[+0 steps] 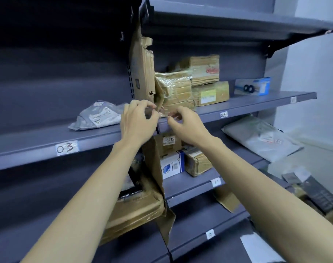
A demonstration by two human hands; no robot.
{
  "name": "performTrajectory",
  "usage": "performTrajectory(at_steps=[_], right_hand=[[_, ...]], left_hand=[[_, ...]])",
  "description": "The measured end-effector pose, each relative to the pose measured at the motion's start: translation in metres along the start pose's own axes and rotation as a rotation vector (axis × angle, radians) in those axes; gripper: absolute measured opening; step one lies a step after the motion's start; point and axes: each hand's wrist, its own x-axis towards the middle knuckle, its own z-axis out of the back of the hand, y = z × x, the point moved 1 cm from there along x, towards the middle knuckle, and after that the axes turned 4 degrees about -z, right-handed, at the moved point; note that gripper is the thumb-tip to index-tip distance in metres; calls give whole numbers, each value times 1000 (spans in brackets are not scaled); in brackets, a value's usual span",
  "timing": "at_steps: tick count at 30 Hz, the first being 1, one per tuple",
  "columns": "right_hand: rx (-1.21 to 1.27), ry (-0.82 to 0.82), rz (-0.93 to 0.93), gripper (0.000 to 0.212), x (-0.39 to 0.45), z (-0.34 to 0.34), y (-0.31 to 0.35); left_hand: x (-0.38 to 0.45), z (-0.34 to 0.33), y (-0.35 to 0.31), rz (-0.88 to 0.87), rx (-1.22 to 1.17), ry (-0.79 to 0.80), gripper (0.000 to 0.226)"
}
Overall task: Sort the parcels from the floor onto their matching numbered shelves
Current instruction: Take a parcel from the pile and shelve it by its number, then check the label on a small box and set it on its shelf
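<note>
Lower centre of the frame: a taped carton [135, 211] rests on a low shelf, already placed. At frame centre I have both hands raised to the edge of the shelf [256, 105] labelled 02. My left hand [138, 120] has fingers curled in a pinch near loose tape or wrapping; my right hand [184, 123] is curled likewise. I cannot tell exactly what either grips. Just behind them sits the taped brown parcel [174, 92], on the shelf. Further back, upper centre, stacked cartons [203, 70] are shelved. My judgement: several parcels are sorted; the floor, and what remains there, is out of view.
</note>
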Motion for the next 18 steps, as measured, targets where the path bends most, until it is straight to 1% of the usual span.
performTrajectory(at_steps=[3, 5, 6, 8, 10, 12, 15, 18], right_hand=[[-14, -23, -140, 26, -41, 40, -60], [-46, -24, -211, 36, -72, 69, -102], [-68, -22, -243, 42, -87, 84, -123], [-100, -34, -322, 48, -117, 113, -164], [-121, -57, -398, 52, -147, 143, -205], [-147, -81, -475, 53, -178, 174, -244], [-198, -101, -620, 50, -223, 216, -305], [-298, -88, -756, 58, -259, 250, -370]], left_hand=[[-27, -43, -44, -24, -127, 0, 13], [-48, -83, -78, 4, -182, 42, 14], [-59, -105, -97, 8, -195, 86, 17], [-79, -152, -136, -20, -177, 226, 27], [-100, -196, -175, -48, -164, 359, 38], [-120, -238, -213, -56, -184, 456, 44], [-152, -302, -259, -90, -189, 623, 47], [-174, -369, -295, -135, -185, 742, 48]])
